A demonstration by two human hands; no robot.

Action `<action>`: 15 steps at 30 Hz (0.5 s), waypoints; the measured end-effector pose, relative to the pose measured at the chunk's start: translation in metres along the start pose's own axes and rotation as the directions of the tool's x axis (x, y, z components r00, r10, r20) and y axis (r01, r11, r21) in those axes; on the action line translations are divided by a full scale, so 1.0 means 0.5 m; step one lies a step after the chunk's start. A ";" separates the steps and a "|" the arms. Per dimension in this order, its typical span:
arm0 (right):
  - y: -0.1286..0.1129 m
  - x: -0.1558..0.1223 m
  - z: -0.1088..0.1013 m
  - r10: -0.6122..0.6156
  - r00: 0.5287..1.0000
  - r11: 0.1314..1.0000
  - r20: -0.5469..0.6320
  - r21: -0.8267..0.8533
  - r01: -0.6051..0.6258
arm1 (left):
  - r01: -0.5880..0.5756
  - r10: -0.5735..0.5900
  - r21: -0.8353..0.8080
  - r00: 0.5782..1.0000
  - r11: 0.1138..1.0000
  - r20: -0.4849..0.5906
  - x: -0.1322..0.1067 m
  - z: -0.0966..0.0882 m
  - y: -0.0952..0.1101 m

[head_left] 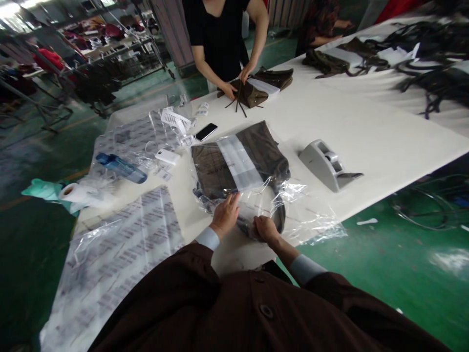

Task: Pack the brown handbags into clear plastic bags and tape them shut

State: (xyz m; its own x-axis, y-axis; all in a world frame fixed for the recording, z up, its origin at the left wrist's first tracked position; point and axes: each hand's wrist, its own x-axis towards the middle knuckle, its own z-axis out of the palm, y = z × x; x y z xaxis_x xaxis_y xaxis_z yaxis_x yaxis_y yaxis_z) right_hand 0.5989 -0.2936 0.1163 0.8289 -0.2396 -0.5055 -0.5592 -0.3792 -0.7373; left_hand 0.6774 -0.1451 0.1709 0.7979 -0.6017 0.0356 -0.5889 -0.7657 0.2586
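A flat brown fabric item with a strap (207, 166), which looks like a bag, lies on the table in front of me. A white paper band (238, 164) crosses it. Around it is a clear plastic bag (311, 215) whose loose part spreads to the right. My left hand (226, 213) rests on the plastic at the near edge, its fingers stretched out. Close beside it, my right hand (266, 229) has its fingers curled on the plastic bag near the strap.
Right of the item stands a grey tape dispenser (326, 164). A stack of printed plastic bags (128, 244), a blue bottle (122, 167), a phone (206, 132) and a plastic roll (86, 193) lie leftward. Across the white table (366, 132), a co-worker (223, 39) handles another brown item (252, 95).
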 end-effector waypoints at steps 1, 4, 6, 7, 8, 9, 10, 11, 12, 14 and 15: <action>0.000 -0.002 -0.002 0.004 1.000 1.000 0.013 0.018 -0.004 | 0.010 -0.010 0.000 0.999 1.000 0.043 0.013 -0.002 -0.001; 0.001 -0.011 -0.005 0.010 0.999 0.998 0.049 0.066 -0.013 | 0.034 -0.034 -0.001 0.990 0.999 0.136 0.053 -0.011 0.001; 0.004 -0.021 -0.003 -0.009 0.999 0.997 0.049 0.079 0.005 | 0.042 -0.041 -0.004 0.985 0.999 0.165 0.079 -0.012 0.007; 0.006 -0.028 -0.002 -0.028 0.999 0.997 0.042 0.070 0.025 | 0.047 -0.045 -0.005 0.983 0.999 0.177 0.091 -0.009 0.011; 0.009 -0.035 -0.001 -0.051 0.998 0.998 0.036 0.045 0.049 | 0.052 -0.050 -0.004 0.981 0.999 0.190 0.102 -0.004 0.015; 0.012 -0.044 0.000 -0.076 0.997 0.997 0.031 0.002 0.076 | 0.057 -0.055 -0.002 0.977 0.998 0.205 0.112 0.004 0.020; 0.014 -0.052 0.001 -0.099 0.995 0.994 0.029 -0.049 0.101 | 0.061 -0.060 0.000 0.974 0.998 0.219 0.120 0.013 0.025; 0.016 -0.061 0.001 -0.119 0.993 0.988 0.028 -0.100 0.121 | 0.065 -0.064 0.004 0.971 0.998 0.229 0.127 0.023 0.029; 0.018 -0.069 0.001 -0.130 0.991 0.981 0.027 -0.142 0.133 | 0.067 -0.067 0.006 0.969 0.998 0.236 0.131 0.034 0.034; 0.019 -0.082 -0.001 -0.134 0.990 0.975 0.029 -0.176 0.138 | 0.076 -0.076 0.010 0.969 0.997 0.234 0.135 0.054 0.043; 0.019 -0.086 -0.004 -0.126 0.992 0.976 0.032 -0.172 0.130 | 0.082 -0.083 0.012 0.970 0.997 0.227 0.135 0.062 0.047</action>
State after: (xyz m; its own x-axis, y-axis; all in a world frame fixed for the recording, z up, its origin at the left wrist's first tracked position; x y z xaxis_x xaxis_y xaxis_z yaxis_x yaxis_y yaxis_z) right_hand 0.5580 -0.2886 0.1318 0.8918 -0.1612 -0.4227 -0.4360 -0.5553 -0.7082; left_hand 0.7137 -0.2107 0.1493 0.7938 -0.5721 -0.2061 -0.5228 -0.8152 0.2493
